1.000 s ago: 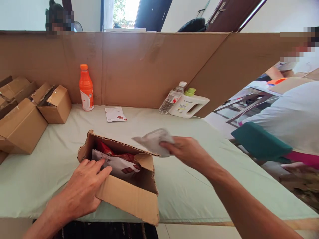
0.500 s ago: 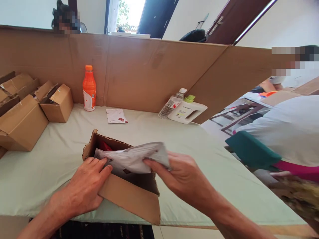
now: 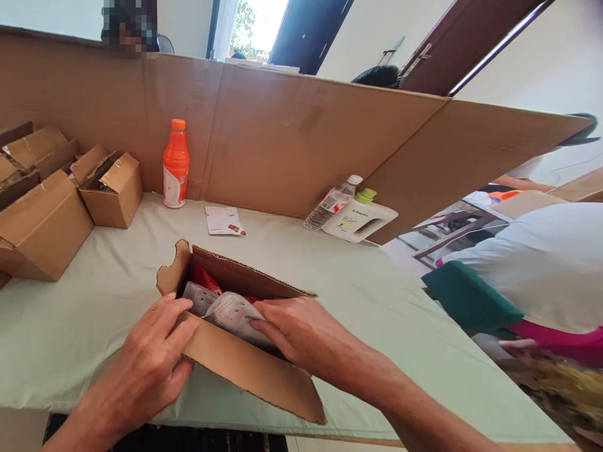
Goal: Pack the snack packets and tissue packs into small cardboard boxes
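Observation:
An open cardboard box (image 3: pixel 254 370) stands on the cloth-covered table in front of me, its near flap folded outward. My left hand (image 3: pixel 153 351) grips the box's near left edge, fingers over the rim and thumb against the flap. Inside the box, my right hand (image 3: pixel 306 329) pinches a crumpled white printed packet (image 3: pixel 233 314) between thumb and fingers. Beneath and behind that packet shows something shiny and red (image 3: pixel 205 277). The box's right end and floor are hidden by my right hand and the packet.
A flat white card (image 3: pixel 223 221) lies beyond the box. Behind it stand an orange bottle (image 3: pixel 176 169), a leaning clear bottle (image 3: pixel 330 204) and a white jug (image 3: pixel 360 220), before a cardboard partition (image 3: pixel 282 125). Several cardboard boxes (image 3: pixel 51 226) are at left. A person (image 3: pixel 560 263) sits at right.
My right hand has lowered the white packet from above the rim into the box, moving left and bending it. My left hand stays at the edge. The view has shifted slightly.

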The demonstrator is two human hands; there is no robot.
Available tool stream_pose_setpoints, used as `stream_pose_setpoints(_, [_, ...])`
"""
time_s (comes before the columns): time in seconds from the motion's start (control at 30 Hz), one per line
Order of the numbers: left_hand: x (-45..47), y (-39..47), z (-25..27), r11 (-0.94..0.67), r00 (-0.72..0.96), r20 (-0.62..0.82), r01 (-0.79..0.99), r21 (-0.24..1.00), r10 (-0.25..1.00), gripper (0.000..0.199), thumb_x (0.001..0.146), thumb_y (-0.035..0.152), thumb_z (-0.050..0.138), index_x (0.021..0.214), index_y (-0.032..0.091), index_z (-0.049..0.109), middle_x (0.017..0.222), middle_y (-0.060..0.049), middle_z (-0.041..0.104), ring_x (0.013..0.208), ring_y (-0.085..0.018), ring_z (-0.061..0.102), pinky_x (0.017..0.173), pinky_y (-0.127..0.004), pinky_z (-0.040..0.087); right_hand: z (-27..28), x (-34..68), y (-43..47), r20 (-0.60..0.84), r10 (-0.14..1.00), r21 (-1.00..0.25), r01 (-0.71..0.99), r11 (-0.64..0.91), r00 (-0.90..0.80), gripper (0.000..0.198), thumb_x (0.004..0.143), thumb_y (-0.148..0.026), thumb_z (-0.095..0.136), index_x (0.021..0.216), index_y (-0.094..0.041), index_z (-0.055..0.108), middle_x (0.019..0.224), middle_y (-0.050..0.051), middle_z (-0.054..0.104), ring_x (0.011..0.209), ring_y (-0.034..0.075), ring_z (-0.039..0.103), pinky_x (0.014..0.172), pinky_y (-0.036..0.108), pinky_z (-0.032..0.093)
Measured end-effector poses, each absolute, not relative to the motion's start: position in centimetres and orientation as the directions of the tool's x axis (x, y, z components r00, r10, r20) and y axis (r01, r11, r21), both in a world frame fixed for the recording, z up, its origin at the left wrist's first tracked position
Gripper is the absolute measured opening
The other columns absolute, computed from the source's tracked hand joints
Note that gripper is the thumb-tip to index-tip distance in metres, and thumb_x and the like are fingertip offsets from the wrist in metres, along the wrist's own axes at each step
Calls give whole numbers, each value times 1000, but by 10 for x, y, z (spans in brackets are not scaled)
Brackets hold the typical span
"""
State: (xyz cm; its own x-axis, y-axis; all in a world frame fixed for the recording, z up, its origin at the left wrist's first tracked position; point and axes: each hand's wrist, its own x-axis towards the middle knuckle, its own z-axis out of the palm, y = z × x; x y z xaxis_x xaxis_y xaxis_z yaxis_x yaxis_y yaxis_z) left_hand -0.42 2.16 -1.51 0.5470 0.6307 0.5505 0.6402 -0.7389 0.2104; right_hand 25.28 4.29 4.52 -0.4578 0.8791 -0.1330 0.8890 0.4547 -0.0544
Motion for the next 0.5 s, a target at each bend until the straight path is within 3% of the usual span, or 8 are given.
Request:
stream_pose_setpoints(0.13, [-4,23,-13,-753,575,534,628,198,620,43,77,0,52,116,17,59,133,-12,62,125,-29,56,111,-49,50,37,227,57,-268,840,-69,879,472,-472,16,96,-18,58,85,-17,69,84,8,78,70,20,70,55,31,24])
stream_pose_setpoints(0.23, [-4,25,-6,-788,627,516,590,175,584,45,73,0,53,114,16,61,123,-10,70,113,-28,62,105,-50,54,22,215,67,-263,822,-113,862,494,-506,15,97,-19,58,91,-16,72,88,10,78,77,22,72,58,30,31])
stream_pose_setpoints(0.33, [-5,28,5,-807,677,455,559,192,578,50,66,1,52,113,15,62,116,-9,73,103,-28,66,94,-48,59,10,213,69,-216,822,-154,849,505,-527,16,96,-19,58,87,-16,72,81,8,77,72,21,72,58,29,36])
stream_pose_setpoints(0.4, [-4,29,11,-797,710,365,561,224,603,51,63,3,52,110,16,63,114,-10,74,99,-29,67,88,-49,60,9,219,64,-127,822,-193,827,528,-555,15,94,-18,60,84,-17,71,77,5,75,68,19,70,58,27,40])
stream_pose_setpoints(0.5, [-2,32,16,-761,741,197,586,278,643,49,61,7,54,108,17,64,112,-12,73,98,-31,66,85,-50,59,25,233,54,207,776,-290,720,631,-596,16,97,-20,57,88,-20,70,82,3,76,70,16,70,64,25,48])
